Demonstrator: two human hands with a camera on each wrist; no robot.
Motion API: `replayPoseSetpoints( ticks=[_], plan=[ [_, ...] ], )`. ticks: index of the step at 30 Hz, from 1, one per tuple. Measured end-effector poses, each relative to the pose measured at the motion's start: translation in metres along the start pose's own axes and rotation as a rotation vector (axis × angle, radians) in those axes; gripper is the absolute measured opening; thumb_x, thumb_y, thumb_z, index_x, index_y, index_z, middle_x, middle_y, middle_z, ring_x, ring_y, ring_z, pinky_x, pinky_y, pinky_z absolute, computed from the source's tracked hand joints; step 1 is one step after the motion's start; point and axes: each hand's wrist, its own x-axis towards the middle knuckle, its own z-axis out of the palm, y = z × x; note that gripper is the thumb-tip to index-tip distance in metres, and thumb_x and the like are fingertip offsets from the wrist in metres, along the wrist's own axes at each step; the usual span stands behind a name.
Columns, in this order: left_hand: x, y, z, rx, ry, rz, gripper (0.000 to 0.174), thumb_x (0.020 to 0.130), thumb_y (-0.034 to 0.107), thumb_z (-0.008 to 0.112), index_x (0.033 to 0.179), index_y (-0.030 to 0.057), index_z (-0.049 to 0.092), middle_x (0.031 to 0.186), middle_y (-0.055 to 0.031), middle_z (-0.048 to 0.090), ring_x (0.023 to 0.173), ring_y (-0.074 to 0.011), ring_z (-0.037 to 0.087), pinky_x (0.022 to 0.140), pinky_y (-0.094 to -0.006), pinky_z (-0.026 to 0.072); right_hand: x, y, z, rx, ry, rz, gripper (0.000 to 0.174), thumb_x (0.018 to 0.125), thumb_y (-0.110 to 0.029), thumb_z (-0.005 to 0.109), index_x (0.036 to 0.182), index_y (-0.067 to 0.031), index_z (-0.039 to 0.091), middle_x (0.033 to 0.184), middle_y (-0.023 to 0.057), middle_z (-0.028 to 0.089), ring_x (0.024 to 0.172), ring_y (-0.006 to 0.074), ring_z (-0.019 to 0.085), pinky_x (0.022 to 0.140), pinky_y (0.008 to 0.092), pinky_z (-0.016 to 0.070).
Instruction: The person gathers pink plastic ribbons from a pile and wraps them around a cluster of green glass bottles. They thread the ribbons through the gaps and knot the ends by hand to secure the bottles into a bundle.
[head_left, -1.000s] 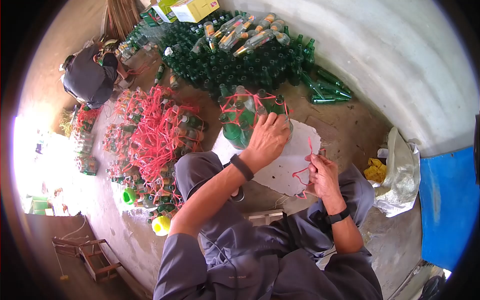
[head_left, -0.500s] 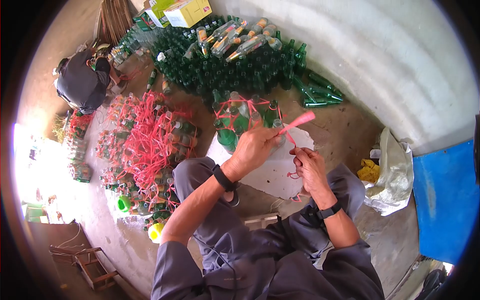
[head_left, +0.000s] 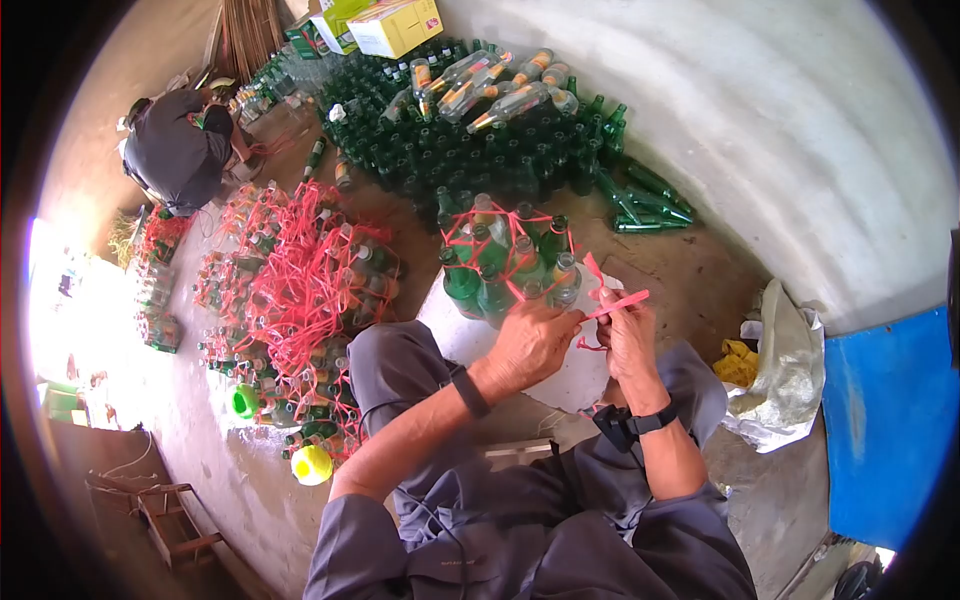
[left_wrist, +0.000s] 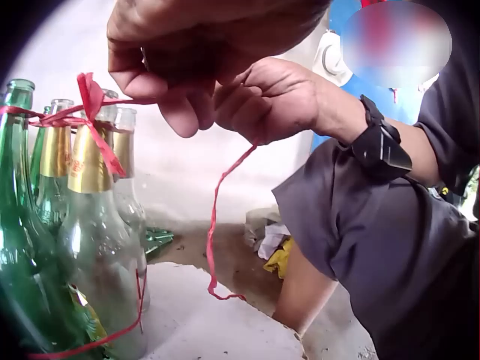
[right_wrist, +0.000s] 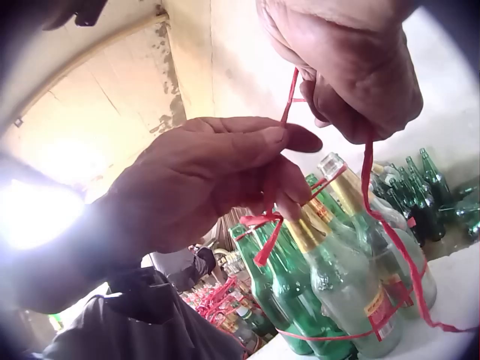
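Left hand and right hand both pinch, fingers curled, the thin red plastic string, seemingly limp, light and slippery, best gripped near its knot at the necks of the bundled green and clear glass bottles.

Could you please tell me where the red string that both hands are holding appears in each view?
Head: the red string lies mid-frame, stretched between the left hand and right hand, just below the bottles.
Left wrist: the red string hangs from the right hand down the centre.
Right wrist: the red string runs from top centre down the right side.
Shared landmark: the tied bottle bundle, seen in all three.
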Motion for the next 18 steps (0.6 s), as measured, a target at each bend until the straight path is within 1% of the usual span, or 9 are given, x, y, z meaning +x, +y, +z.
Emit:
replayPoseSetpoints(
  ticks=[3,5,7,9,11,12,15,17,18],
  plan=[
    [-0.004,0.006,0.004,0.02,0.017,-0.01,0.025,0.088,0.008,0.063,0.113,0.0047,0.065,0.077,-0.0128,0.066,0.073,-0.0332,0.065,0.072,-0.0437,0.0499,-0.004,0.01,-0.003,-0.02,0.004,0.016,0.02,0.096,-0.024,0.068,0.096,-0.0034,0.071,0.065,-0.0065,0.051,0.048,0.001,0.037,0.041,0.0191,0.0252],
    [-0.005,0.007,0.003,-0.001,0.001,-0.038,0.02,0.089,0.009,0.064,0.108,0.0044,0.067,0.076,-0.0134,0.066,0.072,-0.034,0.065,0.068,-0.0437,0.0498,-0.009,0.01,-0.002,-0.036,-0.003,0.026,0.02,0.096,-0.023,0.067,0.096,-0.0038,0.071,0.066,-0.0067,0.051,0.049,0.001,0.038,0.041,0.019,0.0262],
    [-0.007,0.003,0.006,-0.035,0.013,-0.039,0.016,0.089,0.01,0.064,0.104,0.0041,0.068,0.074,-0.0139,0.065,0.071,-0.0345,0.064,0.066,-0.0438,0.0497,-0.012,0.011,-0.001,-0.133,-0.053,0.017,0.023,0.099,-0.024,0.064,0.098,-0.0017,0.071,0.069,-0.0051,0.055,0.057,0.002,0.045,0.046,0.0204,0.033],
    [-0.011,0.0,0.008,-0.074,0.019,-0.042,0.014,0.09,0.011,0.065,0.1,0.0037,0.069,0.073,-0.0145,0.065,0.07,-0.0351,0.064,0.065,-0.044,0.0495,-0.015,0.013,0.0,-0.148,-0.083,0.031,0.023,0.099,-0.024,0.063,0.099,-0.0014,0.07,0.069,-0.0051,0.055,0.057,0.0022,0.044,0.047,0.0205,0.0335],
    [-0.014,-0.002,0.006,-0.06,0.068,-0.058,0.01,0.089,0.014,0.068,0.09,0.0047,0.07,0.067,-0.0143,0.063,0.063,-0.0347,0.063,0.057,-0.0441,0.0483,-0.019,0.015,0.002,-0.164,-0.106,0.046,0.024,0.1,-0.024,0.062,0.101,-0.0012,0.07,0.07,-0.0051,0.054,0.057,0.0024,0.043,0.048,0.0206,0.034],
    [-0.016,-0.001,0.005,-0.064,0.063,-0.058,0.01,0.089,0.014,0.068,0.09,0.0047,0.07,0.067,-0.0143,0.063,0.063,-0.0347,0.063,0.057,-0.0441,0.0483,-0.02,0.015,0.003,-0.161,-0.138,0.033,0.024,0.1,-0.023,0.061,0.103,-0.0013,0.07,0.071,-0.0051,0.054,0.058,0.0024,0.043,0.048,0.0205,0.0338],
    [-0.02,0.005,0.0,-0.136,0.105,-0.157,0.012,0.088,0.015,0.069,0.094,0.0053,0.071,0.068,-0.0157,0.065,0.063,-0.0355,0.064,0.056,-0.0439,0.0488,-0.023,0.017,0.002,-0.128,-0.2,0.016,0.023,0.101,-0.022,0.061,0.106,-0.0016,0.07,0.071,-0.0049,0.053,0.059,0.0025,0.043,0.049,0.0201,0.0334],
    [-0.02,0.011,-0.005,-0.17,0.065,-0.346,0.013,0.088,0.016,0.068,0.096,0.0072,0.074,0.069,-0.0158,0.066,0.062,-0.0354,0.065,0.055,-0.0433,0.0496,-0.025,0.018,0.002,-0.098,-0.233,0.012,0.023,0.101,-0.021,0.06,0.107,-0.0018,0.07,0.072,-0.0047,0.054,0.059,0.0025,0.042,0.05,0.0198,0.0332],
    [-0.021,0.01,-0.006,-0.17,0.064,-0.345,0.013,0.088,0.016,0.068,0.096,0.0072,0.074,0.069,-0.0158,0.066,0.062,-0.0354,0.065,0.055,-0.0433,0.0496,-0.025,0.017,0.003,-0.113,-0.244,-0.006,0.022,0.101,-0.02,0.06,0.107,-0.0018,0.07,0.072,-0.0049,0.053,0.06,0.0022,0.042,0.051,0.0198,0.033]
  ],
)
